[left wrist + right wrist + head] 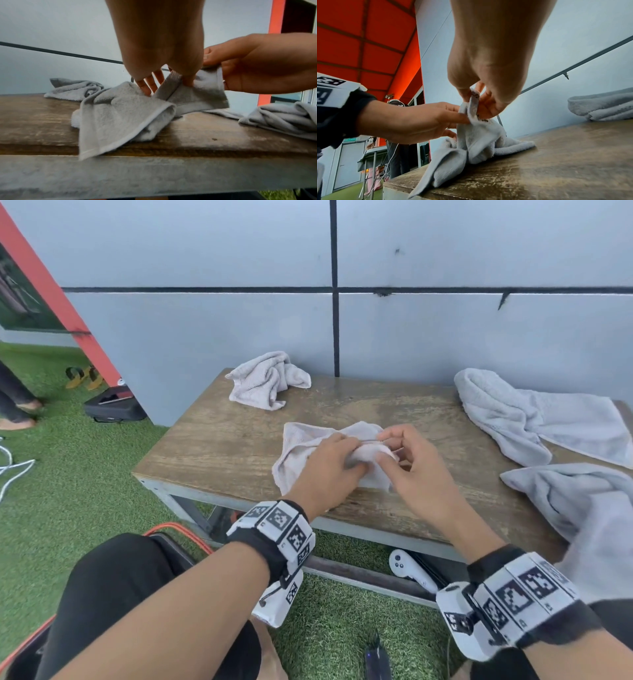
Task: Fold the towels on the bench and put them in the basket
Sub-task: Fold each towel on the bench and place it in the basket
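Note:
A small pale towel point(301, 446) point(120, 115) point(476, 142) lies crumpled near the front middle of the wooden bench point(222, 446). My left hand point(329, 463) point(171, 75) pinches its hem from the left. My right hand point(404, 453) point(476, 98) pinches the same raised edge from the right, lifting that part off the bench while the rest trails on the wood. A second small towel point(267, 381) sits bunched at the bench's back left. Two larger grey towels lie at the back right point(534, 419) and the front right point(582, 501). No basket is in view.
A grey panelled wall point(445, 320) stands right behind the bench. Green artificial turf point(68, 481) surrounds it. A white controller point(407, 570) lies under the bench, a black case point(113, 405) and cables point(13, 467) at the left, where a person's feet point(20, 412) show.

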`<state>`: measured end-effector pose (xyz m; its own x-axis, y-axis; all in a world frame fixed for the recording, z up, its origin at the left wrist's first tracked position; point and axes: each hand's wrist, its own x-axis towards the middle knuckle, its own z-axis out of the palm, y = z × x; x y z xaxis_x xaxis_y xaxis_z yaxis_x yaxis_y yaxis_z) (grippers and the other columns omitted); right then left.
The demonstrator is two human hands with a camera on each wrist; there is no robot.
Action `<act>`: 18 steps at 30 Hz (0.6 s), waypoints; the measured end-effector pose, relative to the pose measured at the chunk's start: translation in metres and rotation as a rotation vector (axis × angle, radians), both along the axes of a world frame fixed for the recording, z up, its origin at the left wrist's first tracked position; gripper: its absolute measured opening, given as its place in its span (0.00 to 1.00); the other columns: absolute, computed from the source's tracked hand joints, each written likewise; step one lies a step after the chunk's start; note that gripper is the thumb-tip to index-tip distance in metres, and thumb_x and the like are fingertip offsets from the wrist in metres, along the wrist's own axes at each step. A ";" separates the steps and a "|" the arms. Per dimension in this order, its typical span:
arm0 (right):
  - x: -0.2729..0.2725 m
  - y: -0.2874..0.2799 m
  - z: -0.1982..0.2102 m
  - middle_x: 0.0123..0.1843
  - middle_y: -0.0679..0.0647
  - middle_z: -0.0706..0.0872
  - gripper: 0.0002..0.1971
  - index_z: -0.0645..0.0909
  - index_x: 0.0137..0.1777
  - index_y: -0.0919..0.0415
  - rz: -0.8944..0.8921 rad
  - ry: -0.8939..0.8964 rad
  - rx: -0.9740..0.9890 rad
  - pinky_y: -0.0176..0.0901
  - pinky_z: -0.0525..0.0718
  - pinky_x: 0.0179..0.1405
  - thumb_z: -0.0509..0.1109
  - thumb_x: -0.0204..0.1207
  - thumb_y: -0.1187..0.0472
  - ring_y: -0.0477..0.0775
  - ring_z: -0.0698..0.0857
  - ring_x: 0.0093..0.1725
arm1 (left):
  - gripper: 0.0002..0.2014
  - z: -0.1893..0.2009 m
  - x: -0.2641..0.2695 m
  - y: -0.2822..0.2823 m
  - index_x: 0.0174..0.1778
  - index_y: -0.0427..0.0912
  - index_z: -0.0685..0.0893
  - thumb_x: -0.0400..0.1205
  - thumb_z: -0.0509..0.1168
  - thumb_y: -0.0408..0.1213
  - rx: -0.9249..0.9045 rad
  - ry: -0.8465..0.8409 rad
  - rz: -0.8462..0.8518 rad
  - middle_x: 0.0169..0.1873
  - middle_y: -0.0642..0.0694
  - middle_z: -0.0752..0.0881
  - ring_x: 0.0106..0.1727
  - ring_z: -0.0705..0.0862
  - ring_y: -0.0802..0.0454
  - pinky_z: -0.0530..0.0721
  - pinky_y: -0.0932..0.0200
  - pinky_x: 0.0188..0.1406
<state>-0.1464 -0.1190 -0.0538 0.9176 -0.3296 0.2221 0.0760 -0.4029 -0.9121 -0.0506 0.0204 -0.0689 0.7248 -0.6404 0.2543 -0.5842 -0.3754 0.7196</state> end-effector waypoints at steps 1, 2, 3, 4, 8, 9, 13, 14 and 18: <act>-0.002 -0.001 0.000 0.51 0.44 0.87 0.12 0.77 0.61 0.48 -0.022 0.001 -0.006 0.35 0.85 0.39 0.72 0.81 0.61 0.45 0.84 0.43 | 0.07 0.005 -0.001 -0.001 0.39 0.48 0.80 0.82 0.68 0.36 -0.041 0.029 -0.001 0.36 0.51 0.80 0.38 0.77 0.58 0.75 0.62 0.40; -0.002 -0.004 -0.001 0.51 0.42 0.86 0.13 0.77 0.61 0.49 -0.035 0.039 -0.044 0.34 0.84 0.39 0.73 0.80 0.59 0.43 0.84 0.43 | 0.07 0.009 -0.001 -0.002 0.40 0.45 0.80 0.85 0.66 0.37 -0.073 0.084 -0.001 0.33 0.52 0.80 0.33 0.75 0.60 0.73 0.66 0.34; -0.003 -0.007 -0.002 0.50 0.41 0.86 0.12 0.77 0.60 0.50 -0.038 0.088 -0.103 0.34 0.82 0.37 0.73 0.80 0.57 0.41 0.84 0.42 | 0.09 0.013 0.000 -0.003 0.41 0.41 0.80 0.86 0.65 0.40 -0.090 0.124 0.000 0.31 0.51 0.78 0.30 0.73 0.59 0.71 0.67 0.31; -0.002 -0.009 -0.003 0.46 0.42 0.86 0.07 0.79 0.56 0.51 -0.030 0.138 -0.181 0.35 0.79 0.35 0.72 0.81 0.57 0.40 0.84 0.39 | 0.12 0.017 0.002 -0.004 0.42 0.38 0.79 0.87 0.64 0.43 -0.089 0.143 0.008 0.30 0.50 0.77 0.29 0.72 0.59 0.71 0.67 0.30; 0.000 -0.013 -0.001 0.31 0.46 0.80 0.12 0.75 0.38 0.54 -0.037 0.183 -0.218 0.32 0.69 0.27 0.64 0.86 0.60 0.39 0.75 0.24 | 0.21 0.026 0.018 -0.005 0.29 0.46 0.69 0.88 0.62 0.47 -0.030 0.072 0.101 0.22 0.57 0.69 0.22 0.67 0.62 0.63 0.64 0.26; 0.000 -0.014 0.001 0.31 0.47 0.78 0.14 0.73 0.37 0.55 -0.049 0.168 -0.179 0.34 0.70 0.29 0.63 0.86 0.60 0.40 0.74 0.25 | 0.21 0.027 0.024 -0.003 0.28 0.50 0.68 0.88 0.61 0.45 -0.026 0.059 0.155 0.22 0.57 0.69 0.23 0.68 0.62 0.63 0.62 0.26; 0.005 -0.011 0.011 0.43 0.54 0.92 0.15 0.88 0.49 0.60 -0.083 0.085 0.072 0.51 0.88 0.47 0.61 0.88 0.55 0.55 0.89 0.43 | 0.16 0.027 0.042 0.008 0.33 0.52 0.70 0.88 0.61 0.44 0.082 -0.061 0.365 0.29 0.55 0.74 0.36 0.77 0.49 0.70 0.54 0.34; 0.007 -0.011 0.011 0.46 0.57 0.93 0.16 0.88 0.51 0.62 -0.089 0.081 0.134 0.55 0.89 0.51 0.61 0.88 0.55 0.58 0.91 0.47 | 0.12 0.026 0.042 0.009 0.38 0.51 0.72 0.87 0.62 0.44 0.098 -0.065 0.388 0.32 0.54 0.77 0.39 0.79 0.48 0.74 0.52 0.35; 0.014 -0.006 0.015 0.45 0.65 0.92 0.15 0.88 0.49 0.64 -0.095 0.076 0.284 0.68 0.87 0.55 0.63 0.87 0.55 0.65 0.91 0.49 | 0.10 0.024 0.029 0.009 0.48 0.45 0.71 0.82 0.68 0.40 -0.029 -0.102 0.310 0.38 0.53 0.77 0.38 0.76 0.56 0.74 0.56 0.37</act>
